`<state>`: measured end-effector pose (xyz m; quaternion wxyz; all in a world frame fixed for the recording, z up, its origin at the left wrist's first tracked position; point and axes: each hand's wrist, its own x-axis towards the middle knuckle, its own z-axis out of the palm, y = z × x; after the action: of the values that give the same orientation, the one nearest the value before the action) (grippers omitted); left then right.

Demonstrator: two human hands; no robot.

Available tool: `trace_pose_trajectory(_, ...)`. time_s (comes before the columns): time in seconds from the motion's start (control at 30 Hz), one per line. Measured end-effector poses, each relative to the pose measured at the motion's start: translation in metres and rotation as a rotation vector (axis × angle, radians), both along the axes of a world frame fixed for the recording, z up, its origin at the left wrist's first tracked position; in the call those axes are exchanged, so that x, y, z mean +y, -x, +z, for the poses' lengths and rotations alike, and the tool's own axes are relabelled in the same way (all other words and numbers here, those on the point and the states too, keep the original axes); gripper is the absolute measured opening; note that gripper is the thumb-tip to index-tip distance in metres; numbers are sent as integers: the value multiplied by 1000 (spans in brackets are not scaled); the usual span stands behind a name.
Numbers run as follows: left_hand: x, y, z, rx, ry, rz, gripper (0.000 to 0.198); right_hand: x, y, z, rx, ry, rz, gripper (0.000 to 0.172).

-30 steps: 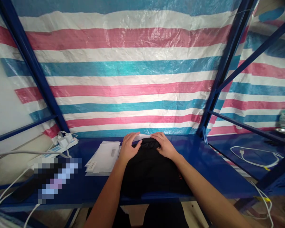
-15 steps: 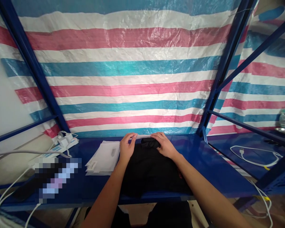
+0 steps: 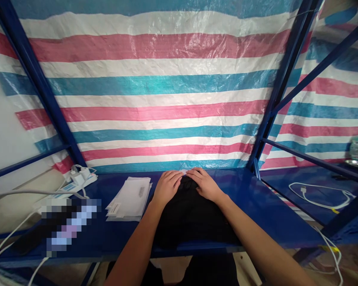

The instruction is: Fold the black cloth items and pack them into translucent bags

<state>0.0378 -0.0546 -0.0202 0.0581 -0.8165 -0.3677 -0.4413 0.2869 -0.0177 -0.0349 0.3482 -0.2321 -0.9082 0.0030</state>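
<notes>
A black folded garment lies on the blue tabletop in front of me, its near part at the table's front edge. At its far end a small bit of a thin white strip shows between my fingertips; whether it is paper or plastic I cannot tell. My left hand is closed at the strip's left end, fingers curled over the far end of the garment. Mirroring it, my right hand is closed at the right end. A bunched black part of the cloth sits between the hands.
Left of the garment lies a stack of translucent white bags with printed labels. A power strip with plugs and white cables stands farther left, near a blurred-out device. Blue posts and a striped sheet enclose the table.
My hands have come slightly closer together at the garment's far end. Less of the white strip shows between them, and the bunched black cloth is lower and flatter.
</notes>
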Motion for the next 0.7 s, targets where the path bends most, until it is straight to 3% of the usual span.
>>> trace_pose_trajectory(0.3,6,5,-6,134,29,171,23,-4,2,3,-85,-12,-8,103)
trace_pose_trajectory(0.5,9,4,-8,166,58,149,24,-3,2,1,-70,7,-6,102)
trace_pose_trajectory(0.7,11,6,-11,57,35,145,27,-1,1,-1,-7,34,15,102)
